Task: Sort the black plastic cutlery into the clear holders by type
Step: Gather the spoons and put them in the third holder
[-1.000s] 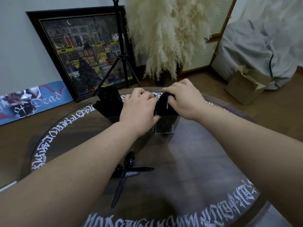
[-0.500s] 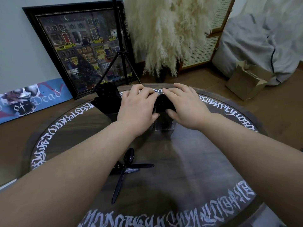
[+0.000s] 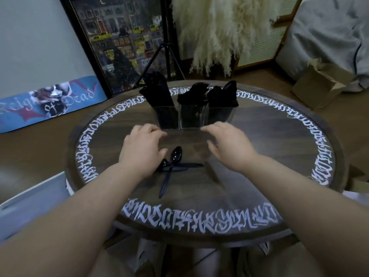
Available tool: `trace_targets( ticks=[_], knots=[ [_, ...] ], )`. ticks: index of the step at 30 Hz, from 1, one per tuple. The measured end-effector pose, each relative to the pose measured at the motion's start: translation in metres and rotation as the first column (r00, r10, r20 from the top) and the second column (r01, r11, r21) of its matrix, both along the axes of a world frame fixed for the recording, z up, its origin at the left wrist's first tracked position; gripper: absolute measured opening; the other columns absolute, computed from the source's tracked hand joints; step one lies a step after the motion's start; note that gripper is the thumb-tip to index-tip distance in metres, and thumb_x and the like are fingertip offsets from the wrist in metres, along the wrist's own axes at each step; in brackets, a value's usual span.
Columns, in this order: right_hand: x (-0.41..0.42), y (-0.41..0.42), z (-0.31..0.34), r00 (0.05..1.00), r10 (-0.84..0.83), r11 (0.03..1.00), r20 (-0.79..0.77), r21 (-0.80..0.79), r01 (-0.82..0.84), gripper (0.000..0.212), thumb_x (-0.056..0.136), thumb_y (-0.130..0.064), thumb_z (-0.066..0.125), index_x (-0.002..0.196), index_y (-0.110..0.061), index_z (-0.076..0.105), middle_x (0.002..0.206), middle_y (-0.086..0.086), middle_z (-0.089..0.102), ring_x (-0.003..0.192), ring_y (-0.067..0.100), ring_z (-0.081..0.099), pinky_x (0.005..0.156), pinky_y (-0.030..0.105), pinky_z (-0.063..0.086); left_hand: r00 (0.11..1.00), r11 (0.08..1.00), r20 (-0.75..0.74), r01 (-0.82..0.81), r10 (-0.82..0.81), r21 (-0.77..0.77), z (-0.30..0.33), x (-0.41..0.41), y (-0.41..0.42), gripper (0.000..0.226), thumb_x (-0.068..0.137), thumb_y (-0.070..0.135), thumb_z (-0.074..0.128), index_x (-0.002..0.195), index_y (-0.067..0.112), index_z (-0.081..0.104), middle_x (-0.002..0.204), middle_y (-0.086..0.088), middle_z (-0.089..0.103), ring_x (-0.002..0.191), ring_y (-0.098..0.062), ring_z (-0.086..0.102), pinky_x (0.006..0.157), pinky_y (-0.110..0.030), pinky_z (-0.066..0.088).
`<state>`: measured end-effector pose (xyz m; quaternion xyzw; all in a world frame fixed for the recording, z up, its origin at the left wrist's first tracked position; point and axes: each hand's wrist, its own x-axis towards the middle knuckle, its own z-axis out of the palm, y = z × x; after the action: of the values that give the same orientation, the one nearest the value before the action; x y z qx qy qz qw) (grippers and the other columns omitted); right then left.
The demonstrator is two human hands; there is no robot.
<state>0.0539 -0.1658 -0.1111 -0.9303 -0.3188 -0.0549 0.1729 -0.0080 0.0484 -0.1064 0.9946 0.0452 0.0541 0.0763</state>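
Three clear holders stand side by side at the far middle of the round table (image 3: 259,156), each packed with black plastic cutlery: the left holder (image 3: 166,116), the middle holder (image 3: 190,117) and the right holder (image 3: 219,114). Two or three loose black pieces lie crossed in front of me, a spoon (image 3: 171,166) on top. My left hand (image 3: 141,150) hovers just above the spoons with loosely bent fingers and holds nothing. My right hand (image 3: 229,144) floats to the right, also relaxed and holding nothing.
Behind the table stand a tripod (image 3: 165,47), a framed picture (image 3: 119,43), pampas grass (image 3: 219,33) and a skateboard deck (image 3: 50,100) against the wall. A cardboard box (image 3: 319,84) sits on the floor at right. White lettering rings the table's rim.
Both hands have let go of the cutlery at the holders and drawn back toward me. The holders are now uncovered. The view has tilted down.
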Motion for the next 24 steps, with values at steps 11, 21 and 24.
trace_targets(
  ticks=[11,21,24],
  knots=[
    [-0.021,0.063,-0.044,0.91,-0.289,0.956,-0.296,-0.132,0.261,0.073,0.088,-0.064,0.047,0.141,-0.015,0.036,0.133,0.009,0.052,0.121,0.028,0.048,0.091,0.036,0.044,0.916,0.954,-0.319,-0.285,0.243,-0.094,-0.037,-0.028,0.029,0.073,0.078,0.052,0.069,0.139,0.024,0.042,0.134,-0.004,0.044,0.122,-0.027,0.044,0.099,-0.037,0.041],
    [-0.012,0.072,-0.047,0.855,-0.349,0.937,-0.383,-0.131,0.323,0.022,0.085,-0.025,0.062,0.105,-0.017,0.066,0.098,0.007,0.069,0.098,0.03,0.061,0.081,0.033,0.051,0.925,0.937,-0.362,-0.222,0.115,-0.269,-0.041,-0.024,0.037,0.033,0.084,0.031,0.07,0.115,0.026,0.06,0.11,0.005,0.062,0.102,-0.015,0.057,0.085,-0.028,0.047],
    [-0.006,0.062,-0.055,0.812,-0.355,0.923,-0.464,-0.037,0.382,0.003,0.085,-0.023,0.063,0.084,-0.021,0.065,0.085,0.006,0.07,0.09,0.028,0.064,0.081,0.037,0.053,0.937,0.931,-0.336,-0.201,0.092,-0.306,-0.041,-0.024,0.042,0.013,0.087,0.026,0.067,0.098,0.029,0.06,0.091,0.011,0.062,0.089,-0.012,0.059,0.077,-0.023,0.044]
  ],
)
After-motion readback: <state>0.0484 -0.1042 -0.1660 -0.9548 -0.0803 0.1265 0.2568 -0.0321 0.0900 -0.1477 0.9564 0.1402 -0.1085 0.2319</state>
